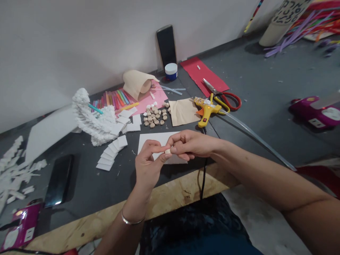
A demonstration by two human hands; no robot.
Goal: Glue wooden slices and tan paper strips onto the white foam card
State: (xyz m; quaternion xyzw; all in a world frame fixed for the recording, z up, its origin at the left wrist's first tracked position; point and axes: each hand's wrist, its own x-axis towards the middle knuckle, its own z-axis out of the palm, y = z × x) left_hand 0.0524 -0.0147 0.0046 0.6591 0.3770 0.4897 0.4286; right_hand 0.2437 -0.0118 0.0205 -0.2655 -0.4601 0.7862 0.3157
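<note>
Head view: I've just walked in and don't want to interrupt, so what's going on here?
A person holds a small whitish piece between the fingertips of the left hand and right hand, over a white sheet. Beyond it lies a cluster of small beige rounds. A yellow glue gun lies to the right, fanned white squares to the left.

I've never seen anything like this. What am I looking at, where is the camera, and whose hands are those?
There is no machine here: these are a person's bare hands. The single picture comes from a camera worn on that person's head, looking forward and down. The left hand and right hand meet, their fingers holding a small whitish piece above a white sheet. On the dark table are little beige rounds, a yellow glue gun, scissors, overlapping white squares and a dark phone lying flat.
</note>
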